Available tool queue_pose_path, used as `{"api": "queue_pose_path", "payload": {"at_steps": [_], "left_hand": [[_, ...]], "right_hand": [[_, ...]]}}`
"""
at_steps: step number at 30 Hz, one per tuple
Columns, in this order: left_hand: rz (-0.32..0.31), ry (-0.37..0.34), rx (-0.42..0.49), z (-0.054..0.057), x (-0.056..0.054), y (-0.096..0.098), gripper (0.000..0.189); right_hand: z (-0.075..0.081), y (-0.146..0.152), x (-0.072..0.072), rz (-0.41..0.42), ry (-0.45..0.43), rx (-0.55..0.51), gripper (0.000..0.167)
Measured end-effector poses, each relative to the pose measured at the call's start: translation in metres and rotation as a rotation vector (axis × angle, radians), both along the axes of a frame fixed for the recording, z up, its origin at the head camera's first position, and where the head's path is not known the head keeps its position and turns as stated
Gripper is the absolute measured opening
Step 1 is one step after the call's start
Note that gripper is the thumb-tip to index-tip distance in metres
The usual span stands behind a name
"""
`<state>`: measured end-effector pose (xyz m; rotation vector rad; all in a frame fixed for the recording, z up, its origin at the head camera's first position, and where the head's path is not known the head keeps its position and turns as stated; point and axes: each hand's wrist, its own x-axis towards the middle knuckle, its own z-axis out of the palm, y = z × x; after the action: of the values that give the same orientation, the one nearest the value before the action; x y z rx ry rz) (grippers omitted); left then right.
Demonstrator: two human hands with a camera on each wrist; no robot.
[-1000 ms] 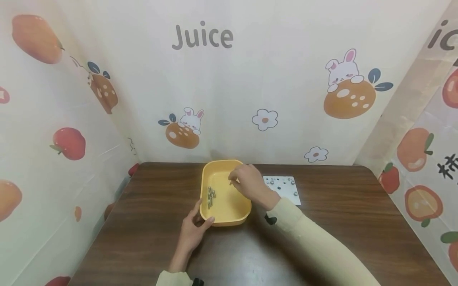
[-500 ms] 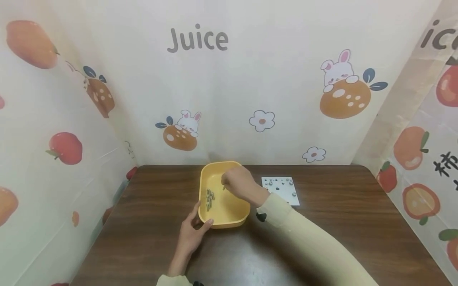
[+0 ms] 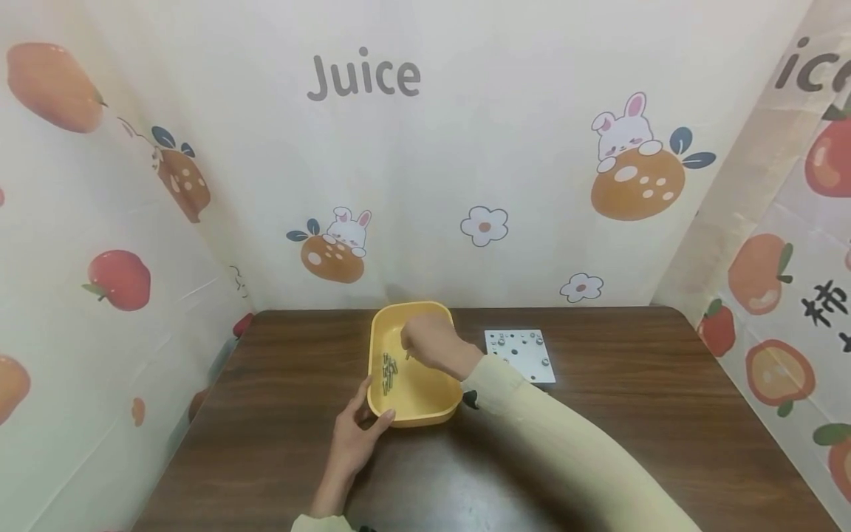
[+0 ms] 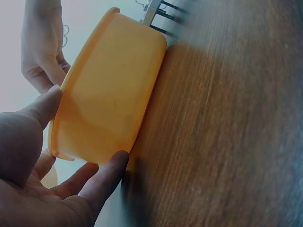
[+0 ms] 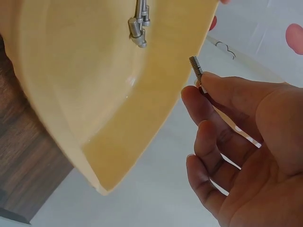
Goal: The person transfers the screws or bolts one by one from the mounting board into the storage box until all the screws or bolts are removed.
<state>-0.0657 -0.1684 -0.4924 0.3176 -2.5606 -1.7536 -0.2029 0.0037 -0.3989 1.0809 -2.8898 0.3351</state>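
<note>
A yellow plastic tray [image 3: 422, 395] stands on the table, with several metal screws [image 3: 388, 373] in a loose pile at its left side. My left hand [image 3: 354, 436] holds the tray's near left corner, thumb at the rim and fingers along the outer wall, as the left wrist view shows. Over the tray, my right hand [image 3: 435, 343] pinches one screw [image 5: 195, 68] between thumb and index finger. The threaded end sticks out past the fingertips, and the head is hidden by them. The other screws [image 5: 138, 26] lie in the tray in the right wrist view.
To the right of the tray a white plate [image 3: 528, 358] with holes and several screw heads stands on the brown wooden table [image 3: 618, 414]. In the left wrist view, dark legs show under the plate [image 4: 150, 13]. A fruit-printed curtain [image 3: 425, 162] closes off the back and sides.
My right hand has moved left, further over the tray, with the screw between its fingers. The left hand has kept its hold on the tray. The head view has shifted slightly.
</note>
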Motion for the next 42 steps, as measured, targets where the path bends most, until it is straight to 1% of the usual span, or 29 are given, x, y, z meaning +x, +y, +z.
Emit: {"api": "queue_pose_path", "payload": {"at_steps": [2,4,9,12,15,20,22,25,30,35,39,42], "left_hand": [[0.0,-0.005,0.002,0.0,0.0,0.0,0.081],[-0.002,-0.007,-0.001,0.001,0.001,0.0,0.081],[-0.001,-0.007,-0.004,0.0,0.0,-0.001,0.081],[0.0,-0.012,-0.002,0.0,-0.001,-0.001,0.081],[0.002,-0.021,-0.002,-0.001,-0.001,-0.001,0.08],[-0.002,-0.011,0.001,0.0,-0.002,-0.001,0.08],[-0.004,-0.005,0.0,0.0,-0.003,-0.001,0.081],[-0.003,-0.005,-0.002,0.0,-0.004,-0.001,0.081],[0.001,-0.016,-0.005,-0.001,-0.005,-0.001,0.082],[0.001,-0.016,-0.003,-0.002,-0.004,-0.001,0.082],[-0.002,-0.025,-0.002,-0.003,-0.003,-0.001,0.081],[-0.003,-0.023,-0.004,-0.003,-0.003,-0.001,0.081]], "right_hand": [[-0.002,-0.002,-0.001,-0.003,-0.017,0.009,0.049],[-0.002,-0.004,-0.002,-0.007,-0.03,0.013,0.048],[-0.001,-0.009,-0.003,-0.037,-0.084,0.018,0.033],[-0.002,-0.011,-0.004,-0.06,-0.112,0.04,0.028],[-0.004,-0.014,-0.004,-0.068,-0.12,0.072,0.033],[-0.009,-0.018,-0.007,-0.05,-0.124,0.101,0.046],[-0.011,-0.019,-0.009,-0.048,-0.144,0.112,0.049],[-0.013,-0.02,-0.012,-0.068,-0.192,0.131,0.05],[-0.016,-0.022,-0.016,-0.132,-0.27,0.157,0.047],[-0.02,-0.027,-0.019,-0.152,-0.276,0.191,0.042],[-0.025,-0.031,-0.021,-0.161,-0.295,0.191,0.037],[-0.025,-0.033,-0.021,-0.165,-0.298,0.18,0.033]]}}
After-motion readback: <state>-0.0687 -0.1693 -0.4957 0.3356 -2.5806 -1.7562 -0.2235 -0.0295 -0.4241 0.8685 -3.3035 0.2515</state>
